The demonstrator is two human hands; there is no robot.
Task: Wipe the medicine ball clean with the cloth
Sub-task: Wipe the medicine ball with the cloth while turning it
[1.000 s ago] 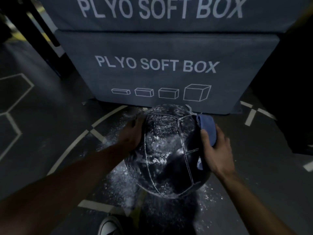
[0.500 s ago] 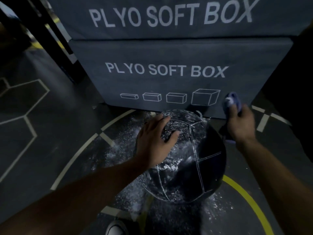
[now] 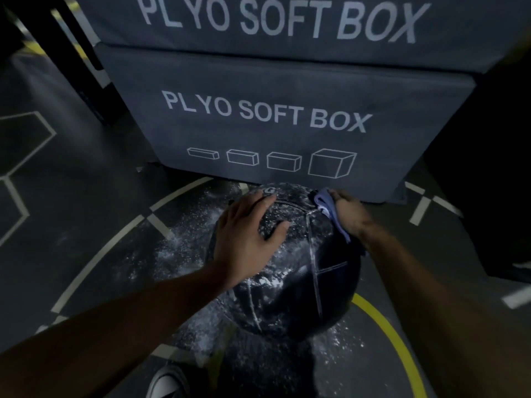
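A black medicine ball (image 3: 298,288) with pale seams sits on the dark floor, dusted with white powder. My left hand (image 3: 244,239) lies flat on its top left, fingers spread and fairly straight. My right hand (image 3: 349,212) holds a blue cloth (image 3: 326,206) against the ball's upper right side, near the top. The cloth hangs in folds under the hand and part of it is hidden by the hand.
Two stacked grey soft plyo boxes (image 3: 273,124) stand right behind the ball. White powder (image 3: 178,251) is scattered on the floor around the ball. A shoe (image 3: 169,380) shows at the bottom edge. A dark block (image 3: 494,168) stands at the right.
My right hand lifted the cloth off the ball's right side, then brought it back down onto the upper right. My left hand moved from the ball's left side onto its top.
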